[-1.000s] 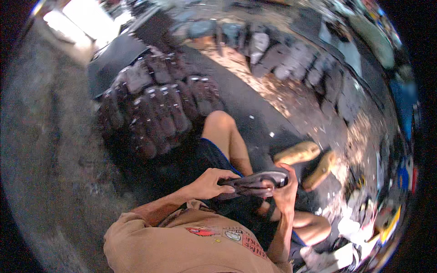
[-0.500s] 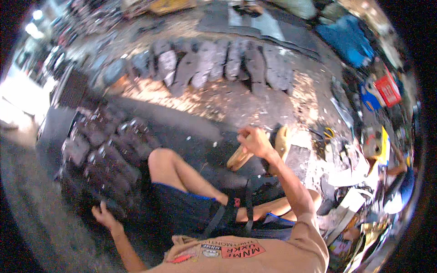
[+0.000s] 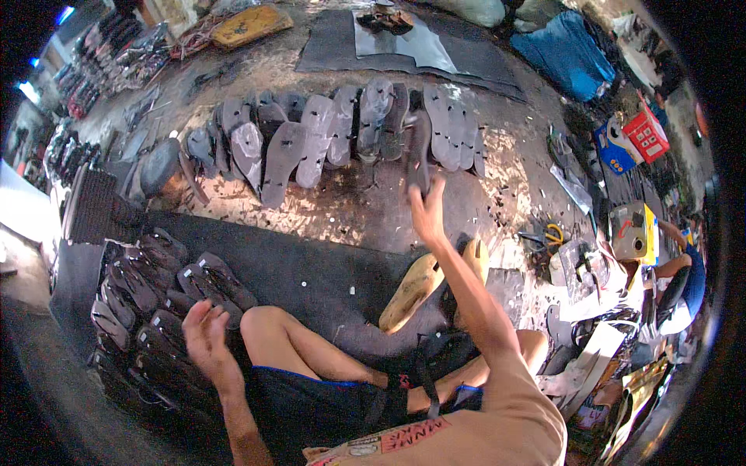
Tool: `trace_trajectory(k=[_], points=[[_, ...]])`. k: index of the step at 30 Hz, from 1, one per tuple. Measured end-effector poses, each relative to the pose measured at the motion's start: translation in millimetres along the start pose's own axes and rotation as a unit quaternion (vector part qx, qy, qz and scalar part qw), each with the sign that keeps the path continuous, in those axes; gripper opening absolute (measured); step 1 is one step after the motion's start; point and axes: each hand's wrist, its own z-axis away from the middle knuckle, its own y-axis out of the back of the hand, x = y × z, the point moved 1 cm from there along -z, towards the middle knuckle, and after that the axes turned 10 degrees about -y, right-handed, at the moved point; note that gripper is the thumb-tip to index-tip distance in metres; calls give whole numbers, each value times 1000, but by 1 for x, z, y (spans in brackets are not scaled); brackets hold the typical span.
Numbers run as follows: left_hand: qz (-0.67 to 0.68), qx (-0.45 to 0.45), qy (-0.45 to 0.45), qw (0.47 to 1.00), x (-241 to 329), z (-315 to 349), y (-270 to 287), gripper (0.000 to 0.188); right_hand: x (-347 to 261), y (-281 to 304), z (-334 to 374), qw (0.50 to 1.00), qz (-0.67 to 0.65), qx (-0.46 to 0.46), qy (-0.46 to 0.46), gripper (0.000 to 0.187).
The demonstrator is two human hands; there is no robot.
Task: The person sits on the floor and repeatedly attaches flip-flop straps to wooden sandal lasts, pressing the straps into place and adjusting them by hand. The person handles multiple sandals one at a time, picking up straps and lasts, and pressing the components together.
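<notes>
My right hand (image 3: 429, 208) stretches forward and pinches the near end of a dark sandal sole (image 3: 420, 151) between thumb and fingers. Beside that sole stands a row of grey sandal soles (image 3: 315, 136), many with small black plugs. Raised on the left, my left hand (image 3: 208, 338) is empty, its fingers loosely apart and a little blurred. It is next to a pile of dark finished sandals (image 3: 155, 295). Between my right forearm and my knees lies a yellowish wooden shoe last (image 3: 410, 293); a second wooden last (image 3: 475, 264) is partly behind the forearm.
A black mat (image 3: 272, 245) lies before my legs. Yellow-handled scissors (image 3: 553, 235) are on the right, near a yellow-and-grey box (image 3: 633, 233) and a red box (image 3: 646, 133). A blue cloth bundle (image 3: 567, 54) lies far right. Another person (image 3: 684, 287) sits at the right edge.
My right hand has moved forward from above the wooden lasts to the row and taken hold of a sandal sole. My left hand has risen and come right from beside the sandal pile.
</notes>
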Motion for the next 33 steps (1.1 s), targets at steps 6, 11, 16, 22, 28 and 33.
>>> trace_trajectory(k=[6,11,16,22,28,33], points=[[331,-234,42,913,27,28,-102,72,-143,83,223,834,-258,-428,-234,32],[281,-332,-39,900,105,88,-121,34,-156,129,262,950,64,-295,-79,60],[59,-321,-332,885,138,112,-117,47,-246,150,248,960,14,-260,106,60],[36,-357,-333,872,150,129,-118,49,-247,159,263,975,-23,-193,107,51],[27,-415,-316,853,130,125,-115,38,-210,166,243,943,-38,-310,118,51],[124,-232,69,962,98,81,-118,52,-109,98,247,956,-126,-66,-255,83]])
